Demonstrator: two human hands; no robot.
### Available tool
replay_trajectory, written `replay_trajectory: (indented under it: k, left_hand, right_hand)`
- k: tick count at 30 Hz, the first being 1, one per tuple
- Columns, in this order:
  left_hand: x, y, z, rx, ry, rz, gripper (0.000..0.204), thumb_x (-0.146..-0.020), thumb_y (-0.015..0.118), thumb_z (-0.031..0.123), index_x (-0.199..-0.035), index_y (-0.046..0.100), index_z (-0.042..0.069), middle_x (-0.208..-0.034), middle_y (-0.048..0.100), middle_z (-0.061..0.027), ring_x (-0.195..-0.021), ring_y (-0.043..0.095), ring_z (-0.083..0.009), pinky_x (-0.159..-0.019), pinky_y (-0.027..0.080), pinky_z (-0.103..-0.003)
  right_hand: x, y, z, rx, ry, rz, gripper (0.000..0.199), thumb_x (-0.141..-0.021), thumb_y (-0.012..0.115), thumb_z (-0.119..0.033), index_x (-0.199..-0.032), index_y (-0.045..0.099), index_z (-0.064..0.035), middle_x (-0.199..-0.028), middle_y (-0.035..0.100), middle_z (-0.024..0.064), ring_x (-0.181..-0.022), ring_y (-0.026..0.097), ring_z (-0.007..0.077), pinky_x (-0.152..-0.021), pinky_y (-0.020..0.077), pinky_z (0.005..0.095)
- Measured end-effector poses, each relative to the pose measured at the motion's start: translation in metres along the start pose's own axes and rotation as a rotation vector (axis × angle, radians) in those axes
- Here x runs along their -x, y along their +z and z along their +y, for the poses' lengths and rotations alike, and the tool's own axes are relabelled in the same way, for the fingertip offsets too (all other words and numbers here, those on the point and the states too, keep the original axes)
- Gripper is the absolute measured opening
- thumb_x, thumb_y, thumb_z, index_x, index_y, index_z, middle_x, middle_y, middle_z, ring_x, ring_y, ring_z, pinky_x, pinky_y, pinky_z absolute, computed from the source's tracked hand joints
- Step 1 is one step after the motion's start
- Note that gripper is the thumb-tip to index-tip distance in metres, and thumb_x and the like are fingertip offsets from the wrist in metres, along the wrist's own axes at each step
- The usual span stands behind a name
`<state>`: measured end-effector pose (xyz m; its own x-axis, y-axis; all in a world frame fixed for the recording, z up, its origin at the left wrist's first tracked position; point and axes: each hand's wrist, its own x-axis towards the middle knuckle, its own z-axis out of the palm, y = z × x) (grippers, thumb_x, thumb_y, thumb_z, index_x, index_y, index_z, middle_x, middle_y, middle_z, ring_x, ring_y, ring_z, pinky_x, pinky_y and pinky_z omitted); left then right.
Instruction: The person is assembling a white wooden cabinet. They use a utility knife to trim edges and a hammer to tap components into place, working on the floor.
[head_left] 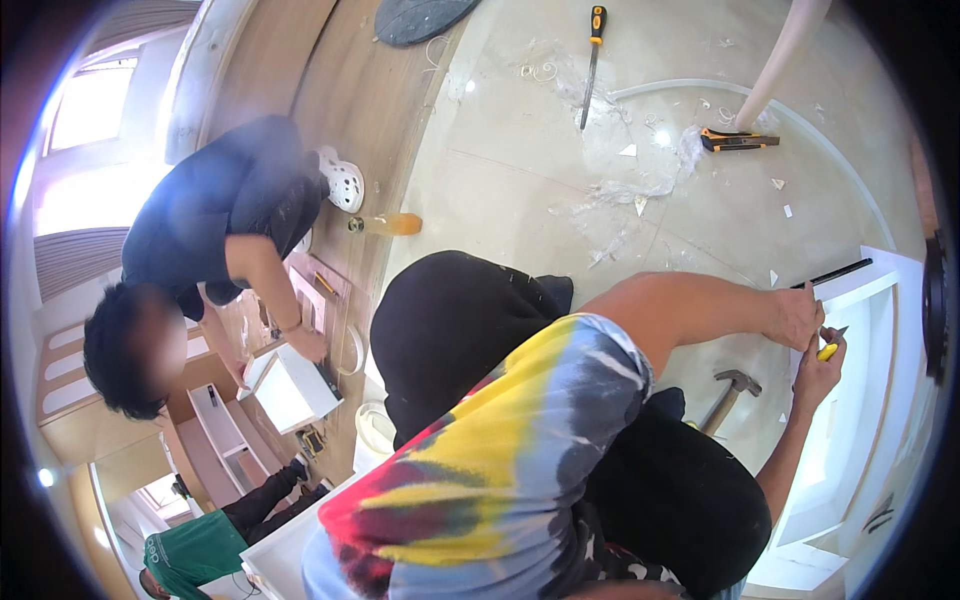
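Observation:
My right hand (820, 376) is closed around a small yellow-handled knife (827, 352), its dark pointed blade sticking out past the fingers. Close beside the blade, my left hand (795, 318) has its fingers pinched together at the near edge of a white furniture frame (880, 262). Whatever lies between those left fingertips is too small to make out. Along the frame's upper edge runs a black rail (838, 272). A claw hammer (735, 385) with a wooden handle lies on the floor beside my knee, nearest to my right forearm.
On the pale floor lie a black-and-yellow-handled file (592, 75), a utility knife (740, 141), plastic scraps and a curved white strip (690, 84). A bottle of orange liquid (390, 224) stands or lies left. One co-worker (220, 210) crouches over a white box (292, 388); another wears green (195, 555).

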<state>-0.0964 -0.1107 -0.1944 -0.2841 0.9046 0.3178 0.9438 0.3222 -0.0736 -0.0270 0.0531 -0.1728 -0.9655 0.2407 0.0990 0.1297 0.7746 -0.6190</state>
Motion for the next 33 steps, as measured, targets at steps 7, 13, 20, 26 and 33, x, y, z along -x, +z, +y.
replay_trajectory:
  k: [7, 13, 20, 26, 33]
  left_hand:
    - [-0.007, 0.011, -0.005, -0.024, 0.011, -0.046, 0.024, -0.082, 0.064, 0.023, -0.096, 0.073, 0.005, -0.105, 0.065, -0.0268, -0.094, 0.068, -0.0416, -0.086, 0.051, -0.067]
    - [-0.004, -0.018, 0.0, 0.546, -0.382, -0.137, 0.026, -0.082, 0.065, 0.018, -0.1, 0.07, 0.0, -0.104, 0.067, -0.0176, -0.096, 0.068, -0.0375, -0.082, 0.054, -0.054]
    - [-0.011, -0.018, 0.021, 1.171, -1.317, 0.018, 0.032, -0.079, 0.067, 0.017, -0.108, 0.071, 0.003, -0.106, 0.069, -0.0163, -0.1, 0.066, -0.0316, -0.087, 0.054, -0.039]
    - [-0.016, -0.033, -0.023, 1.134, -1.26, -0.322, 0.039, -0.085, 0.071, 0.031, -0.102, 0.073, -0.005, -0.089, 0.072, -0.0146, -0.082, 0.068, -0.0201, -0.067, 0.056, -0.036]
    - [-0.03, -0.063, -0.034, 0.754, -0.708, -0.213, 0.029, -0.086, 0.068, 0.026, -0.101, 0.074, 0.003, -0.097, 0.072, -0.0175, -0.09, 0.068, -0.0346, -0.08, 0.053, -0.041]
  right_hand:
    - [0.0, -0.001, -0.017, 0.012, -0.008, 0.008, 0.029, -0.091, 0.07, -0.017, -0.113, 0.06, -0.0001, -0.106, 0.069, 0.0121, -0.096, 0.066, 0.0243, -0.086, 0.0509, 0.0338]
    - [0.004, -0.004, -0.005, -0.021, 0.042, 0.038, 0.034, -0.089, 0.074, -0.018, -0.114, 0.061, 0.0, -0.107, 0.069, 0.0124, -0.099, 0.066, 0.0241, -0.089, 0.0499, 0.0342]
    - [0.003, 0.007, -0.013, -0.018, 0.147, 0.001, 0.042, -0.083, 0.078, -0.022, -0.114, 0.062, 0.0007, -0.1, 0.068, 0.0114, -0.094, 0.065, 0.0234, -0.087, 0.0502, 0.0352]
    - [0.003, 0.0, -0.017, -0.112, -0.023, 0.122, 0.037, -0.08, 0.077, -0.022, -0.107, 0.056, -0.0059, -0.091, 0.068, 0.0183, -0.083, 0.067, 0.0385, -0.071, 0.0529, 0.0446]
    - [0.012, -0.01, -0.015, -0.124, -0.001, 0.11, 0.039, -0.083, 0.074, -0.026, -0.111, 0.054, -0.0056, -0.091, 0.068, 0.02, -0.084, 0.067, 0.0399, -0.073, 0.0534, 0.0458]
